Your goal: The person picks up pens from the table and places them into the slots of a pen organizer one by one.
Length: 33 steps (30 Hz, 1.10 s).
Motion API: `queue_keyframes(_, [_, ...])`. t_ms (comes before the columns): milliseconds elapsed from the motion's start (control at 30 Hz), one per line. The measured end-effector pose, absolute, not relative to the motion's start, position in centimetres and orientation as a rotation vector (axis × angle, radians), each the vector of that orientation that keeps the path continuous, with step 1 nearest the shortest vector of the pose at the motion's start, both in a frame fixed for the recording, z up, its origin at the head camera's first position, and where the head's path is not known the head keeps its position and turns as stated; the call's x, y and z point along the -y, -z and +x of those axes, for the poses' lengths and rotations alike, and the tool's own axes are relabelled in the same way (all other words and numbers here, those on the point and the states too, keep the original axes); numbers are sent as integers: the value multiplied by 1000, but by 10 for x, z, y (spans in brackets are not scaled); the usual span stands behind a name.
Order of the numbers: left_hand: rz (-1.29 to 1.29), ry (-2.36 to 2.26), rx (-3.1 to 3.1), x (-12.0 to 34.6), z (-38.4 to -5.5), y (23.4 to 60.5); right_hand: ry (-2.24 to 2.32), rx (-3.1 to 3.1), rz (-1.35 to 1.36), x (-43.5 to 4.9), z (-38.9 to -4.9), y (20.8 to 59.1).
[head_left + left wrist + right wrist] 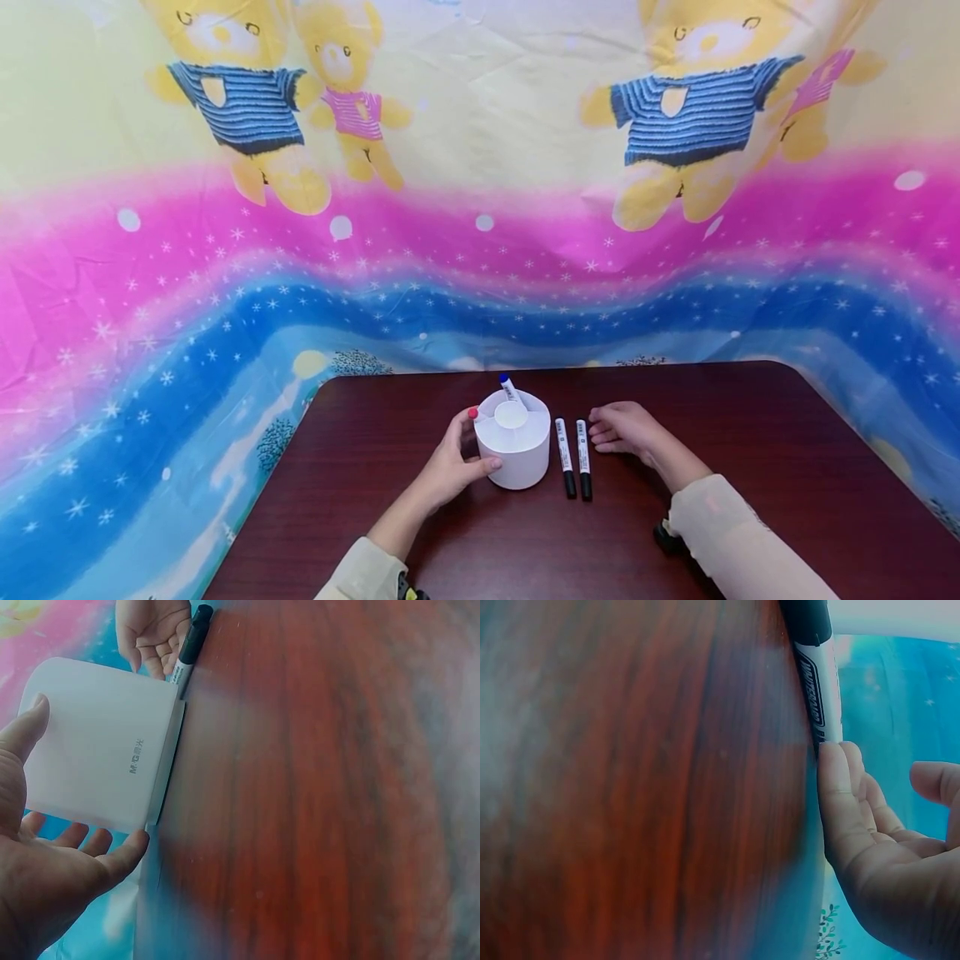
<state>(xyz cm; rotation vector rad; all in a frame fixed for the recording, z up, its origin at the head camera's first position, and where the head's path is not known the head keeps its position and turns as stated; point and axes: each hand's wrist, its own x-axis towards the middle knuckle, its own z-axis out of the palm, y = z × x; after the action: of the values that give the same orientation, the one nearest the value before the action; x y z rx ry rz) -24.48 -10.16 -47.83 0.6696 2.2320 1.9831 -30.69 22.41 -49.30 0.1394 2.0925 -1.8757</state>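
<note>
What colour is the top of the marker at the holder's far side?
Marker's top is blue, clearest in the head view.

Facing me: a printed cloth, creased in places, spanning the whole view behind the desk and running down past both its sides. Top band pale yellow; beneath it magenta, then deep blue, both flecked with white snowflakes; lowest, light blue with dark speckled bushes. I count two bear pairs, each a large bear in blue stripes beside a smaller bear in pink. Desk dark reddish-brown, far corners rounded; wood grain streaks my wrist views. Soft pale sheen on its near part.
</note>
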Motion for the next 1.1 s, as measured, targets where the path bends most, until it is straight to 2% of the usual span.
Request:
queue_keyframes(567, [679,-1991,-2244,98,-245,477,1662,-2227,187,-209,-308,493])
queue_keyframes(1100, [692,-1975,-2240,100,-245,478,1232,-2617,164,-189,-315,501])
